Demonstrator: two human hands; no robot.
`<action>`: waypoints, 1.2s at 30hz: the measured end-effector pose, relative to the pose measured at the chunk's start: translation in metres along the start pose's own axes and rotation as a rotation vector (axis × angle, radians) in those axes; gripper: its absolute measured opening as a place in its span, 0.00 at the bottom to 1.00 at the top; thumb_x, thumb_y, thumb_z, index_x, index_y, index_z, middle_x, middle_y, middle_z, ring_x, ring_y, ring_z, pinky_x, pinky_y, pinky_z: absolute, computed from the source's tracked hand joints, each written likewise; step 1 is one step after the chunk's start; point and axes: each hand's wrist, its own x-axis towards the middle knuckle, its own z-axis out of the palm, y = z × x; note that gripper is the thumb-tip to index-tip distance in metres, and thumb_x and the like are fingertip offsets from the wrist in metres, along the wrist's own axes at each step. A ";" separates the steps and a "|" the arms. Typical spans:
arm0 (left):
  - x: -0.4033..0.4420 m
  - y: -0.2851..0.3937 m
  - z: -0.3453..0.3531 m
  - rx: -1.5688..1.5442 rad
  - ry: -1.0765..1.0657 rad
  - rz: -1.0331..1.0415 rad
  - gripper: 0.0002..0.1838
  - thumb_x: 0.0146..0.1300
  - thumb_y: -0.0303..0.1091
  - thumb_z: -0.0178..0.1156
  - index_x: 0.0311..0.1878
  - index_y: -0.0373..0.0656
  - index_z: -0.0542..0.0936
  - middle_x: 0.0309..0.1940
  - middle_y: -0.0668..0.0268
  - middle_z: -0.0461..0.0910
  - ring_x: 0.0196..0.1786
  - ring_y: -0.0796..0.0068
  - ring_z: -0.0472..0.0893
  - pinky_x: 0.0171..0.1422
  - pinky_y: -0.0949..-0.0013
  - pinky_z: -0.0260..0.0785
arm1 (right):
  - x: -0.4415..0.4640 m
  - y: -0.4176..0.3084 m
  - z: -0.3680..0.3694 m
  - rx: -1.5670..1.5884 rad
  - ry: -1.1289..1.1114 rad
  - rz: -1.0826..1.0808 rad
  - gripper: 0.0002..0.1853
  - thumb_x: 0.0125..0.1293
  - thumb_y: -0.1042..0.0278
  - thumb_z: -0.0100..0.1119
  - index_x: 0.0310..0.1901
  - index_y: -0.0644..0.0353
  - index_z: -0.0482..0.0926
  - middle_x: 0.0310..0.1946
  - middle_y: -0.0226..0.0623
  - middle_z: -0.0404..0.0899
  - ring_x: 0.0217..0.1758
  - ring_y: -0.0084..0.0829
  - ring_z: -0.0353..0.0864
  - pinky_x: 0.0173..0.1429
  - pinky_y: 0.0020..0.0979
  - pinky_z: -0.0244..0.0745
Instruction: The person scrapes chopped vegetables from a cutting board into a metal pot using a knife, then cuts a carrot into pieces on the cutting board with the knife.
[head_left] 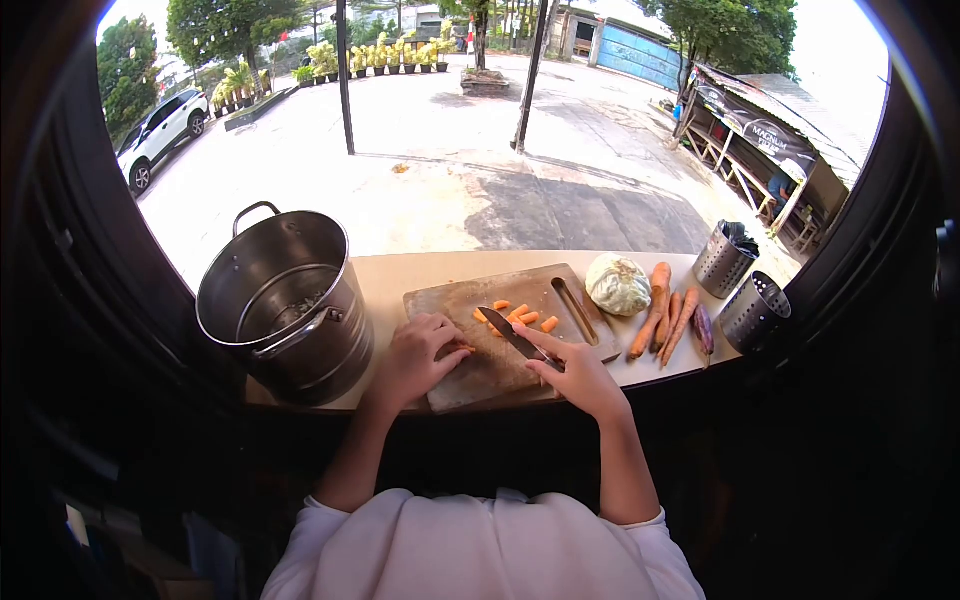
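Note:
My right hand [580, 372] is wrapped round the handle of a kitchen knife [512, 334], its dark blade slanting up and left over the wooden cutting board [450, 392]. My left hand [424, 352] rests on the board's left side, fingers curled and pressed on a piece of carrot [465, 348], of which only a little orange shows. Several cut carrot pieces [530, 317] lie around the knife tip, beyond both hands. The blade is apart from my left fingers.
A large steel pot [345, 345] stands left of the board. To the right are a cabbage [618, 285], several whole carrots [655, 310], a purple vegetable [703, 332] and two perforated metal holders [757, 312]. The counter [400, 267] ends at a paved yard.

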 end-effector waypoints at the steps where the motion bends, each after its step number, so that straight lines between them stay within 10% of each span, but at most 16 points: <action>1: 0.002 0.001 -0.001 0.021 -0.010 0.001 0.09 0.61 0.38 0.69 0.40 0.45 0.84 0.40 0.64 0.82 0.50 0.60 0.80 0.59 0.58 0.69 | 0.000 0.002 0.001 0.046 -0.004 0.025 0.31 0.70 0.70 0.64 0.73 0.37 0.72 0.25 0.30 0.77 0.24 0.17 0.72 0.30 0.25 0.73; 23: 0.004 0.036 0.001 -0.051 0.072 0.088 0.10 0.59 0.34 0.71 0.42 0.43 0.87 0.38 0.60 0.85 0.44 0.59 0.82 0.52 0.59 0.75 | -0.002 0.026 0.008 0.358 0.046 0.047 0.34 0.71 0.76 0.61 0.76 0.42 0.68 0.27 0.26 0.76 0.25 0.14 0.71 0.29 0.19 0.72; 29: -0.006 0.042 0.009 -0.016 0.121 0.056 0.18 0.55 0.36 0.74 0.49 0.45 0.86 0.41 0.65 0.86 0.48 0.61 0.82 0.58 0.59 0.73 | -0.028 0.006 0.005 0.008 0.076 -0.030 0.32 0.71 0.68 0.60 0.75 0.37 0.67 0.47 0.47 0.87 0.39 0.49 0.86 0.47 0.37 0.79; 32: -0.010 0.048 0.003 -0.059 0.131 0.004 0.19 0.54 0.36 0.75 0.50 0.45 0.86 0.41 0.65 0.86 0.48 0.62 0.82 0.58 0.59 0.73 | -0.044 0.002 0.006 -0.055 0.071 -0.021 0.33 0.70 0.72 0.61 0.76 0.38 0.68 0.30 0.35 0.83 0.23 0.20 0.72 0.33 0.27 0.76; 36: -0.011 0.047 0.005 -0.040 0.114 0.008 0.19 0.55 0.36 0.74 0.51 0.46 0.85 0.41 0.65 0.86 0.49 0.63 0.82 0.59 0.59 0.72 | -0.057 0.000 0.006 -0.201 0.076 0.020 0.33 0.71 0.70 0.61 0.75 0.36 0.68 0.27 0.36 0.82 0.23 0.23 0.75 0.34 0.28 0.77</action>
